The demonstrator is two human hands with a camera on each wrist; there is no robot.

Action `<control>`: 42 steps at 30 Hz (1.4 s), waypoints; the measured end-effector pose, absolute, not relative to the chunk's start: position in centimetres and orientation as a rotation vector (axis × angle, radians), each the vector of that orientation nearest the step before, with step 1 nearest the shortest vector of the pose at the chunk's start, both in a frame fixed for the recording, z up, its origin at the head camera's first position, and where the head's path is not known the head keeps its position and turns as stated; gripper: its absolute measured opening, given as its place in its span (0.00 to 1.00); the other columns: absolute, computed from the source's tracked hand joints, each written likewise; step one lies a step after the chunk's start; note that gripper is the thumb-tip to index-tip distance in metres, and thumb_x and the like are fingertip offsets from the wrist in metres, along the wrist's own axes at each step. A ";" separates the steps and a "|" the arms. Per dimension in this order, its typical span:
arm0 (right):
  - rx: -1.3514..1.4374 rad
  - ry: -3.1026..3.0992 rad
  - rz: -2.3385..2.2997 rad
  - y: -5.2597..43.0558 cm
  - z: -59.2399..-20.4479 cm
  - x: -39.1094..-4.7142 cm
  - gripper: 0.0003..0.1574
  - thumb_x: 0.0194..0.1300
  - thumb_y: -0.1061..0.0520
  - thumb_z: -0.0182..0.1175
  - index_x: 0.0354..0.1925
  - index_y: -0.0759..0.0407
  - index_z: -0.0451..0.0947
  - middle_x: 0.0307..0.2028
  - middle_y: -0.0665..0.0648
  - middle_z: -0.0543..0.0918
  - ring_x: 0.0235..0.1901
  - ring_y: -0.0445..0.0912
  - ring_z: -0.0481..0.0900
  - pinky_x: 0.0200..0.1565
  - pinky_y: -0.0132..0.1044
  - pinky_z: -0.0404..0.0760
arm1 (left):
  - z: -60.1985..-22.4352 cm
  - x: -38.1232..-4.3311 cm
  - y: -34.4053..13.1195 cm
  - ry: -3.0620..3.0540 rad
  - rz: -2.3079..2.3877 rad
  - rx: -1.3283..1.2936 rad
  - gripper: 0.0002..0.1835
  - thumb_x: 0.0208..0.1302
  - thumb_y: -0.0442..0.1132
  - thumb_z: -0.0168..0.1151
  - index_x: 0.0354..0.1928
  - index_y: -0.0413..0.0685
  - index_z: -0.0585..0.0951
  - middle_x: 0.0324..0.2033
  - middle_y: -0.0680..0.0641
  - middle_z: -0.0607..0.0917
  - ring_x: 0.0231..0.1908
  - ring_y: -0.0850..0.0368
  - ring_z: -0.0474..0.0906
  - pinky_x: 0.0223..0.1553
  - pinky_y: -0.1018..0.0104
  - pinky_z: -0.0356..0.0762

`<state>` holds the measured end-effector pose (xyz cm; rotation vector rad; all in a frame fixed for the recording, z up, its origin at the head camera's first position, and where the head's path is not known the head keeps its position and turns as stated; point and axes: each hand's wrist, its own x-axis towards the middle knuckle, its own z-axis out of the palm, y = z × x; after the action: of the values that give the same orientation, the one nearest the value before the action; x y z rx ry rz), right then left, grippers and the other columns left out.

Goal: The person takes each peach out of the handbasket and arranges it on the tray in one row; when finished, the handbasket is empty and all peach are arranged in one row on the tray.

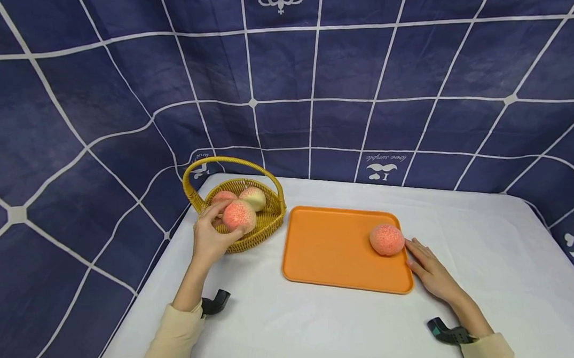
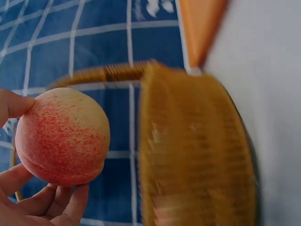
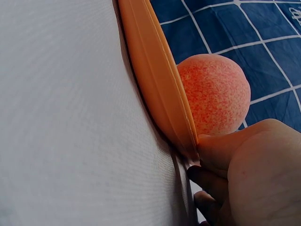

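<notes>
My left hand [image 1: 212, 238] holds a pink and cream peach [image 1: 239, 216] between thumb and fingers, over the near left side of a yellow woven basket [image 1: 267, 230]. In the left wrist view the same peach [image 2: 63, 136] hangs beside the blurred basket [image 2: 197, 141]. Two more peaches lie inside, a pink one [image 1: 224, 196] partly behind my fingers and a paler one [image 1: 253, 197]. My right hand [image 1: 432, 271] lies at the right edge of an orange tray [image 1: 338, 251], digits touching its rim. Just inside that edge sits another pink peach [image 1: 387, 240].
A white cloth [image 1: 313, 327] covers the table. Behind and to the left hangs a dark blue curtain [image 1: 282, 67] with white lines. The basket's tall arched handle [image 1: 238, 160] rises over its opening. Each wrist wears a black device, the left one [image 1: 216, 302] close above the cloth.
</notes>
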<state>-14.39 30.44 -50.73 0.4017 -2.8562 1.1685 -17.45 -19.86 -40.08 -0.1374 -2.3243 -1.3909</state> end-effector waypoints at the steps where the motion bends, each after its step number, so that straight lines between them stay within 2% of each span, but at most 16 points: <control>1: 0.403 -2.854 1.177 30.5 -50.7 -14.4 0.33 0.76 0.54 0.47 0.72 0.68 0.57 0.70 0.78 0.55 0.71 0.74 0.47 0.76 0.44 0.31 | -39.8 -17.3 -19.2 -2.325 -1.399 -0.170 0.36 0.40 0.30 0.78 0.58 0.39 0.79 0.55 0.39 0.80 0.48 0.49 0.77 0.45 0.85 0.73; 3: 0.406 -2.852 1.187 30.5 -50.7 -14.5 0.33 0.76 0.54 0.47 0.72 0.68 0.56 0.70 0.78 0.55 0.71 0.74 0.46 0.75 0.55 0.33 | -39.3 -17.2 -17.8 -2.323 -1.414 -0.243 0.36 0.39 0.29 0.78 0.57 0.39 0.79 0.55 0.39 0.80 0.49 0.49 0.77 0.46 0.80 0.76; 5: 0.412 -2.850 1.185 30.5 -50.7 -14.5 0.33 0.76 0.54 0.47 0.72 0.68 0.56 0.71 0.78 0.55 0.71 0.74 0.47 0.74 0.56 0.34 | -39.0 -17.1 -16.3 -2.324 -1.428 -0.313 0.35 0.39 0.29 0.77 0.57 0.39 0.80 0.55 0.39 0.80 0.51 0.50 0.77 0.49 0.73 0.79; 8: 0.417 -2.852 1.173 30.5 -50.7 -14.6 0.33 0.76 0.54 0.47 0.72 0.68 0.56 0.71 0.77 0.56 0.71 0.74 0.47 0.76 0.44 0.31 | -38.9 -17.4 -13.7 -2.335 -1.466 -0.416 0.34 0.39 0.30 0.76 0.56 0.40 0.80 0.54 0.41 0.81 0.52 0.49 0.77 0.51 0.62 0.81; 11: 0.418 -2.852 1.158 30.5 -50.7 -14.6 0.33 0.76 0.54 0.47 0.72 0.68 0.56 0.71 0.77 0.56 0.71 0.73 0.48 0.74 0.33 0.29 | -39.2 -17.9 -11.0 -2.366 -1.537 -0.485 0.33 0.40 0.31 0.75 0.56 0.41 0.81 0.55 0.42 0.81 0.53 0.49 0.76 0.52 0.56 0.81; 14: 0.416 -2.853 1.152 30.5 -50.7 -14.6 0.33 0.76 0.54 0.47 0.72 0.68 0.56 0.71 0.77 0.56 0.71 0.73 0.48 0.74 0.30 0.28 | -39.7 -18.5 -8.4 -2.416 -1.585 -0.538 0.33 0.41 0.32 0.76 0.56 0.43 0.81 0.54 0.42 0.81 0.51 0.49 0.77 0.51 0.57 0.81; 18: 0.413 -2.858 1.148 30.4 -50.6 -14.6 0.33 0.76 0.54 0.47 0.72 0.67 0.56 0.71 0.77 0.56 0.71 0.73 0.48 0.74 0.30 0.28 | -40.7 -19.5 -5.4 -2.493 -1.573 -0.596 0.33 0.42 0.35 0.76 0.57 0.45 0.80 0.54 0.45 0.81 0.48 0.51 0.78 0.48 0.62 0.81; 21: 0.414 -2.858 1.143 30.4 -50.6 -14.6 0.33 0.76 0.54 0.47 0.72 0.68 0.57 0.70 0.77 0.56 0.71 0.73 0.48 0.73 0.28 0.29 | -41.7 -20.2 -3.5 -2.560 -1.544 -0.608 0.34 0.43 0.37 0.77 0.58 0.47 0.80 0.55 0.46 0.81 0.49 0.52 0.77 0.46 0.66 0.79; 26: 0.423 -2.850 1.133 30.4 -50.6 -14.7 0.32 0.76 0.55 0.47 0.72 0.68 0.57 0.70 0.77 0.57 0.71 0.73 0.49 0.70 0.20 0.28 | -43.2 -20.9 -0.8 -2.647 -1.529 -0.587 0.34 0.43 0.39 0.78 0.57 0.48 0.81 0.54 0.46 0.82 0.49 0.52 0.76 0.47 0.64 0.78; 32: 0.412 -2.855 1.129 30.5 -50.9 -14.7 0.32 0.76 0.55 0.46 0.72 0.67 0.57 0.70 0.76 0.57 0.71 0.73 0.49 0.73 0.26 0.29 | -44.6 -21.1 1.6 -2.710 -1.536 -0.573 0.34 0.42 0.40 0.79 0.57 0.49 0.81 0.52 0.47 0.82 0.48 0.54 0.76 0.44 0.71 0.76; 36: 0.408 -2.855 1.134 30.6 -51.0 -14.7 0.33 0.76 0.55 0.46 0.72 0.67 0.56 0.71 0.76 0.57 0.71 0.73 0.49 0.74 0.29 0.29 | -45.2 -21.4 2.5 -2.752 -1.501 -0.538 0.33 0.45 0.40 0.78 0.57 0.49 0.81 0.54 0.47 0.82 0.54 0.51 0.75 0.51 0.66 0.76; 42: 0.415 -2.846 1.128 30.6 -51.1 -14.5 0.32 0.76 0.56 0.47 0.72 0.68 0.57 0.70 0.77 0.57 0.70 0.74 0.49 0.69 0.19 0.28 | -46.1 -21.9 3.2 -2.800 -1.470 -0.521 0.32 0.46 0.40 0.76 0.58 0.49 0.80 0.55 0.46 0.82 0.57 0.48 0.74 0.56 0.59 0.74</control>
<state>-14.55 30.58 -51.08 0.4147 -2.8460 1.1278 -21.89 3.15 -46.12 -0.5209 -2.8003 -1.4696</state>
